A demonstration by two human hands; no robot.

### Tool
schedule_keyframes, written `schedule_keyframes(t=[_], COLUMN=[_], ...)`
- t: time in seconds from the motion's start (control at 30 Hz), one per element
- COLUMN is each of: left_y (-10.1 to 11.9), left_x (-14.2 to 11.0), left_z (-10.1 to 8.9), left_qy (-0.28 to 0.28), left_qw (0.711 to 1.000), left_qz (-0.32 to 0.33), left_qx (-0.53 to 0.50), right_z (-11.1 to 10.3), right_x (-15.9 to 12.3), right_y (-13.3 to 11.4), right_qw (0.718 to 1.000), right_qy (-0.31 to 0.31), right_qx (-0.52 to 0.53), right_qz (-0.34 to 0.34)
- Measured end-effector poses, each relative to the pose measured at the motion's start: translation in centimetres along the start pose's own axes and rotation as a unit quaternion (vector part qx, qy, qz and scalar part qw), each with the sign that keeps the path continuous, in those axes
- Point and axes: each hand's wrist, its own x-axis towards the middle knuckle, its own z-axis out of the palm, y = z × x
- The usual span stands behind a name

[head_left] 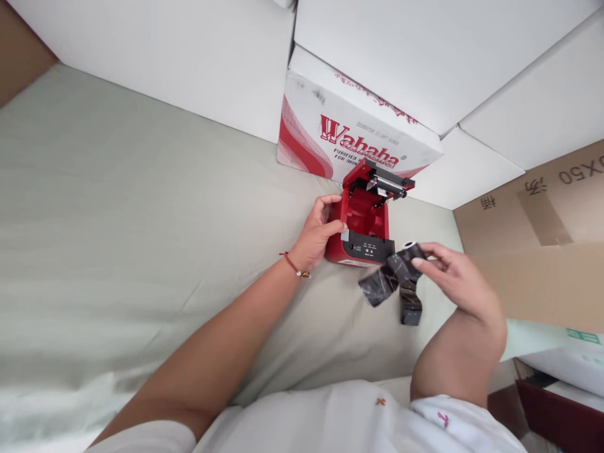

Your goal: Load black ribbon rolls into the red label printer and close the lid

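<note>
Red box (365,217), lid (391,181) up, ctr-right of frame, is gripped at its left wall by L hand (318,236); black roll (404,265), just lower right, is pinched by R hand (455,274). Loose tails (377,288) prob. best wound in, avoiding snags.

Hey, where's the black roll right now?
In the head view, the black roll is right of centre, held in the right hand, by the near right corner of the open red device.
</note>
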Motion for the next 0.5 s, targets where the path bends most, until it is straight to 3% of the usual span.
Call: schedule_keyframes(t=[0.13, 0.23, 0.33, 0.5], left_y=[-0.2, -0.3, -0.3, -0.3], left_x=[0.2, 0.3, 0.3, 0.3], left_z=[-0.2, -0.3, -0.3, -0.3], left_qy=[-0.008, -0.008, -0.009, -0.010], left_qw=[1.000, 1.000, 1.000, 1.000], left_qz=[0.009, 0.014, 0.015, 0.016], left_qx=[0.007, 0.010, 0.016, 0.009], right_z=[3.1, 4.0, 3.1, 2.1], right_x=[0.2, 0.6, 1.3, 2.0], right_y=[2.9, 5.0, 7.3, 9.8], right_qw=[0.996, 0.998, 0.988, 0.989], right_qy=[-0.091, -0.011, 0.091, 0.075], right_qx=[-0.006, -0.049, -0.108, -0.114], right_qz=[0.002, 0.033, 0.063, 0.051])
